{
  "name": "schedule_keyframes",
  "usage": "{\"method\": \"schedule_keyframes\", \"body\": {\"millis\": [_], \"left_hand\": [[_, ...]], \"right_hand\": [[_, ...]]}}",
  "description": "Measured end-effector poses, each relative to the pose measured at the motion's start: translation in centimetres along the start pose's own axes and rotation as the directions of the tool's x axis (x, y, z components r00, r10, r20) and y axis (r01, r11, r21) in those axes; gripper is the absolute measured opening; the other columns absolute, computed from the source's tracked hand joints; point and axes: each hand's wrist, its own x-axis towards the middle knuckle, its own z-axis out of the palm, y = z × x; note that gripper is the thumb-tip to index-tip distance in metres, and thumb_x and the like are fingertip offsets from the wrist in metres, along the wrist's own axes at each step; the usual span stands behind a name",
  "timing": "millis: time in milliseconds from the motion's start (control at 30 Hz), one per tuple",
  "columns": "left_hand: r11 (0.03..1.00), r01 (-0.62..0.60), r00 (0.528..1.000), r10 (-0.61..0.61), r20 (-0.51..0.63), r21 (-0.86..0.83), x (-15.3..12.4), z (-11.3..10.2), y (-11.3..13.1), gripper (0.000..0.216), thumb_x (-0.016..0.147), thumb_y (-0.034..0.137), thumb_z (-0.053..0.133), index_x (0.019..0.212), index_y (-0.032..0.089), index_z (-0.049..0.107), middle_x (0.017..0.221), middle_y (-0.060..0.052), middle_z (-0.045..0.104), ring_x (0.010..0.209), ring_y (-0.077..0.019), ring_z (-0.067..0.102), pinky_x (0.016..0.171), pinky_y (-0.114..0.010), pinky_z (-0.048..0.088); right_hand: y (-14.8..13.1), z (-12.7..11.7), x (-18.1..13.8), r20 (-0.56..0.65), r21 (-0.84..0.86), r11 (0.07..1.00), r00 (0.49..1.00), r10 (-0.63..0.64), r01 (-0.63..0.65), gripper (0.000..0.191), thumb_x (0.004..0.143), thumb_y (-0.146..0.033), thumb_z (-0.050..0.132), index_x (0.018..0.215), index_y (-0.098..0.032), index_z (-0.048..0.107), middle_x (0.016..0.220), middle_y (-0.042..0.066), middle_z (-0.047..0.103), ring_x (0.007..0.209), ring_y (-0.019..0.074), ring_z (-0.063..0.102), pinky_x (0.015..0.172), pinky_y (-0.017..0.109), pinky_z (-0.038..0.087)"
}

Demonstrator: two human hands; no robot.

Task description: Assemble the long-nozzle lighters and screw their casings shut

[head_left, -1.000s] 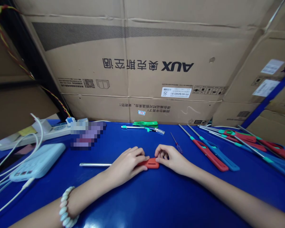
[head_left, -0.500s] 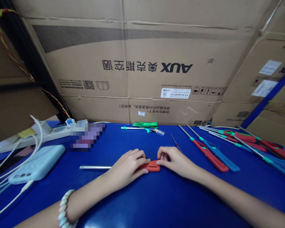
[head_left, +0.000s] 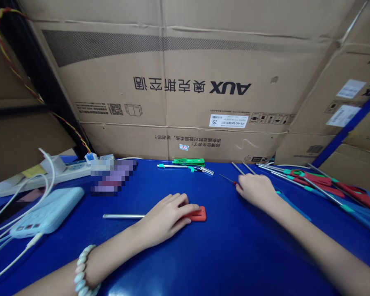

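A red long-nosed lighter (head_left: pixel 200 213) lies on the blue table (head_left: pixel 203 255), its metal tube (head_left: pixel 123 216) pointing left. My left hand (head_left: pixel 168 216) lies over the red handle and holds it down, fingers wrapped across it. My right hand (head_left: pixel 255 189) is off to the right, away from that lighter. Its fingers curl over the handle end of a small red screwdriver (head_left: pixel 226 179), whose thin shaft sticks out to the left. That hand also covers part of the red and blue lighters lying there.
Several red and blue lighters (head_left: pixel 311 176) lie at the right. A green lighter part (head_left: pixel 188 161) and a metal tube sit near the cardboard box (head_left: pixel 185 82) at the back. A power bank (head_left: pixel 49 211), power strip (head_left: pixel 40 174) and cables fill the left.
My right hand let go of the red lighter's end and moved right and back to the small screwdriver. My left hand stayed on the lighter.
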Motion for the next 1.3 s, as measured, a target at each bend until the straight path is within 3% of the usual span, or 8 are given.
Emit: {"method": "schedule_keyframes", "body": {"millis": [100,167,233,300,367,600,1300], "left_hand": [[0.999,-0.031,0.999,0.031,-0.027,0.008,-0.1,0.1,0.0,0.03,0.096,0.024,0.042,0.124,0.029,0.051,0.096,-0.004,0.05,0.085,-0.018,0.05,0.076,-0.03,0.041],[0.999,-0.039,0.999,0.039,-0.031,0.01,-0.1,0.2,0.0,0.03,0.096,0.024,0.042,0.124,0.029,0.052,0.096,-0.004,0.05,0.085,-0.0179,0.049,0.076,-0.03,0.041],[0.999,-0.037,0.999,0.038,-0.028,0.009,-0.1,0.3,0.0,0.03,0.096,0.024,0.042,0.123,0.029,0.053,0.097,-0.005,0.049,0.085,-0.018,0.049,0.077,-0.029,0.042],[0.999,-0.038,0.999,0.039,-0.022,0.008,0.0,0.3,0.0,0.03,0.096,0.025,0.042,0.123,0.029,0.053,0.096,-0.005,0.049,0.085,-0.0182,0.049,0.077,-0.03,0.042],[0.999,-0.039,0.999,0.039,-0.009,0.012,0.0,0.3,0.0,0.03,0.096,0.025,0.042,0.124,0.029,0.052,0.096,-0.005,0.049,0.087,-0.0188,0.049,0.078,-0.03,0.042],[1.0,-0.025,1.0,0.025,0.0,0.014,0.0,0.2,0.2,0.032,0.096,0.025,0.041,0.126,0.03,0.051,0.096,-0.005,0.05,0.086,-0.0189,0.049,0.078,-0.031,0.043],[0.999,-0.031,0.999,0.031,0.02,0.011,0.1,0.0,0.3,0.032,0.095,0.024,0.043,0.126,0.029,0.051,0.097,-0.006,0.05,0.089,-0.0201,0.049,0.079,-0.032,0.043]], "right_hand": [[0.5,-1.3,0.0,-0.177,0.122,0.991,0.981,0.075,-0.054,0.015,0.085,-0.022,0.049,0.087,-0.013,0.061,0.085,0.017,0.069,0.077,0.0299,0.067,0.065,0.037,0.046],[0.4,-1.9,-0.2,-0.277,0.437,0.898,0.958,0.079,0.052,0.011,0.083,-0.025,0.052,0.087,-0.017,0.058,0.084,0.012,0.07,0.076,0.0258,0.067,0.066,0.035,0.048],[-0.3,-2.2,-0.7,-0.297,0.769,0.593,0.955,0.002,0.238,0.01,0.083,-0.028,0.052,0.086,-0.019,0.055,0.084,0.008,0.07,0.075,0.0212,0.067,0.068,0.032,0.051],[-1.4,-2.2,-1.3,-0.282,0.921,0.247,0.953,-0.111,0.301,0.014,0.085,-0.032,0.051,0.087,-0.018,0.052,0.088,0.008,0.069,0.072,0.019,0.068,0.067,0.032,0.054],[-2.5,-2.2,-2.1,-0.297,0.942,0.113,0.942,-0.155,0.315,0.013,0.088,-0.031,0.05,0.092,-0.018,0.049,0.087,0.007,0.068,0.07,0.0172,0.068,0.066,0.031,0.054],[-3.4,-2.2,-3.4,-0.364,0.897,0.159,0.894,-0.261,0.412,0.005,0.091,-0.024,0.047,0.092,-0.02,0.048,0.085,0.003,0.065,0.069,0.0142,0.065,0.068,0.029,0.053],[-3.3,-2.3,-3.3,-0.368,0.889,0.176,0.889,-0.273,0.422,0.003,0.092,-0.022,0.045,0.094,-0.02,0.048,0.085,0.003,0.064,0.072,0.0142,0.064,0.068,0.028,0.051]]}}
